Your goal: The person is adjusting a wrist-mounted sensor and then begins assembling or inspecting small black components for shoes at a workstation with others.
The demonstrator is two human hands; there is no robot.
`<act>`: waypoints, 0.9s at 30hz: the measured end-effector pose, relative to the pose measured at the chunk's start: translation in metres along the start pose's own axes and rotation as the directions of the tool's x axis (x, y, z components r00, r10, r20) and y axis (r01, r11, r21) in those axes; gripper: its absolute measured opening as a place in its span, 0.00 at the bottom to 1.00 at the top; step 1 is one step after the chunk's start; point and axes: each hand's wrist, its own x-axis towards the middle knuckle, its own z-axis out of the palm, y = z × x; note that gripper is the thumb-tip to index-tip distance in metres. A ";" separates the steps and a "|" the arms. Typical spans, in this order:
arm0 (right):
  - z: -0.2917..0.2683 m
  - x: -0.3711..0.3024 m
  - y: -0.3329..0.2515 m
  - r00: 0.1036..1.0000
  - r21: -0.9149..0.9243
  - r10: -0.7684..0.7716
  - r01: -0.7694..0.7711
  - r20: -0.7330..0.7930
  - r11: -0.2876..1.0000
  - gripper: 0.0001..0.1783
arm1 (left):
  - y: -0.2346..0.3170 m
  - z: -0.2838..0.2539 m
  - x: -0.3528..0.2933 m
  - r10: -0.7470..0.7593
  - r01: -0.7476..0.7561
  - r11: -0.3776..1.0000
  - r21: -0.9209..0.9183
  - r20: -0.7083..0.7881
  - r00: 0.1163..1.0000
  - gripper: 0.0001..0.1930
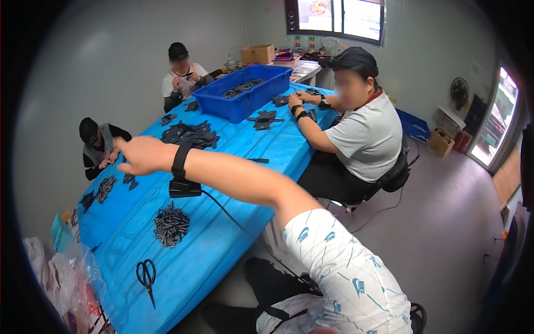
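Note:
My right arm reaches across the blue-covered table (214, 228) toward its left side. My right hand (143, 154) is open above the table, thumb and fingers apart, with nothing seen in it. Beneath or just past the fingers lies a small dark flat piece (130, 181). Beyond the hand is a heap of dark flat fabric-like pieces (192, 135). A pile of small dark cylindrical pieces (171, 224) sits nearer me, and black-handled scissors (147, 278) lie at the near end. My left hand is not in view.
A blue bin (239, 103) of dark pieces stands at the far end. Co-workers sit at the right (361, 128), far end (181, 78) and left (100, 145). Plastic bags (67, 273) crowd the near left corner. A cable (222, 210) hangs from my wrist device (183, 188).

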 end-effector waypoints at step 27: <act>0.052 -0.221 -0.108 0.893 0.353 -0.008 -0.169 0.449 0.920 0.07 | -0.066 0.126 0.083 0.050 -0.010 0.993 -0.115 0.348 0.936 0.04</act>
